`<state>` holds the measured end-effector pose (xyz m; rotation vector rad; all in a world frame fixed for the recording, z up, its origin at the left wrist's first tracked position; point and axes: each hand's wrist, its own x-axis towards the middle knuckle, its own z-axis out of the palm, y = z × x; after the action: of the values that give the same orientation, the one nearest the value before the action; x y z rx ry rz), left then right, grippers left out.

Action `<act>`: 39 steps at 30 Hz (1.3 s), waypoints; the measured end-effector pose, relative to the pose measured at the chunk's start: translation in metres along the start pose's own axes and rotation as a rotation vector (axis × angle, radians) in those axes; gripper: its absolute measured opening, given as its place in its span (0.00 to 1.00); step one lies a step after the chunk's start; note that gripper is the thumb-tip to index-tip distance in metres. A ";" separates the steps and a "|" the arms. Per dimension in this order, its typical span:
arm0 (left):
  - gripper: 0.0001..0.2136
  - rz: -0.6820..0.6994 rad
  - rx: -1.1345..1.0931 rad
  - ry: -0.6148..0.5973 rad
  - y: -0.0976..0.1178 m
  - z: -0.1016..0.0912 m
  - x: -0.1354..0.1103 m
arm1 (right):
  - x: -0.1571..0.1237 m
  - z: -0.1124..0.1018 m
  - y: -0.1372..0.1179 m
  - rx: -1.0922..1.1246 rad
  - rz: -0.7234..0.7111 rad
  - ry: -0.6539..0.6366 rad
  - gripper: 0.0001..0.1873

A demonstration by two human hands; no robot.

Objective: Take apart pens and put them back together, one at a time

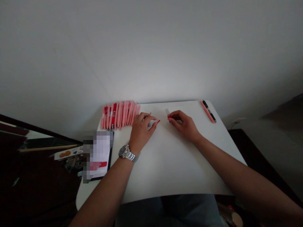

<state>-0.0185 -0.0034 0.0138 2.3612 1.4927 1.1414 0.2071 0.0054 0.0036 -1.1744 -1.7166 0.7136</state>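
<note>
My left hand (143, 124), wearing a metal watch on its wrist, is above the white table with thumb and fingers curled together. A thin red-tipped pen part (158, 121) sticks out at its fingertips; the rest of that part is mostly hidden. Across a small gap to the right, my right hand (182, 123) pinches a clear tube with a red end (167, 112), which looks like a pen part. Just left of my left hand lies a row of several pink and red pens (119, 115), side by side.
A tablet or phone (100, 156), partly blurred out, rests at the table's left edge. At the back right lie a pink pen (207, 112) and a black pen (210, 111). The white table (170, 170) meets a pale wall (151, 53) behind.
</note>
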 end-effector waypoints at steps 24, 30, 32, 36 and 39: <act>0.04 0.046 0.101 -0.095 -0.002 0.003 -0.001 | 0.003 -0.003 0.003 0.016 0.008 0.019 0.14; 0.04 0.036 0.089 -0.111 -0.002 0.002 -0.001 | 0.003 -0.003 0.003 -0.001 -0.006 0.014 0.13; 0.04 0.038 0.079 -0.101 -0.003 0.002 -0.001 | 0.003 -0.003 0.002 -0.001 -0.001 0.013 0.13; 0.04 0.030 0.060 -0.085 -0.003 0.002 -0.001 | 0.003 -0.003 0.000 0.000 0.011 0.006 0.13; 0.04 0.020 0.056 -0.084 -0.003 0.001 -0.001 | 0.003 -0.004 0.001 -0.011 0.014 0.003 0.13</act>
<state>-0.0201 -0.0026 0.0118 2.4338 1.4956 1.0042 0.2103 0.0081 0.0054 -1.1956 -1.7139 0.7114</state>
